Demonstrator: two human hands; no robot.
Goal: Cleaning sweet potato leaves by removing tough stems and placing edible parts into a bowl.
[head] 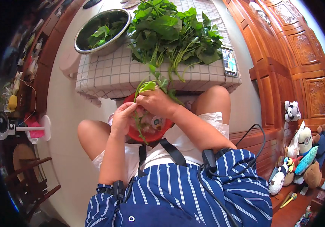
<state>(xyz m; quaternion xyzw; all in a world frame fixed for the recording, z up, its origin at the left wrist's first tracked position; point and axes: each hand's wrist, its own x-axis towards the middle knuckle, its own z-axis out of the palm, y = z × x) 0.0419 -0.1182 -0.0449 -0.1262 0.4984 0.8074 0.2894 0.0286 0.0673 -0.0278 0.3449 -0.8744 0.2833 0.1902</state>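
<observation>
My right hand is closed around a leafy green stem above a red plastic basin. The fingertips of my left hand pinch that stem's lower part, close against the right hand. Below my fingers a thin green strand hangs down over the basin. Inside the basin lies crumpled clear plastic with some printed packaging. On the table before me a large heap of leafy greens spreads out, its stems toward me. A steel bowl to its left holds some picked leaves.
A checked cloth covers the table. A lit smartphone lies at its right edge. Carved wooden furniture with plush toys stands to the right. On the left are a white fan, a plastic stool and a wooden chair.
</observation>
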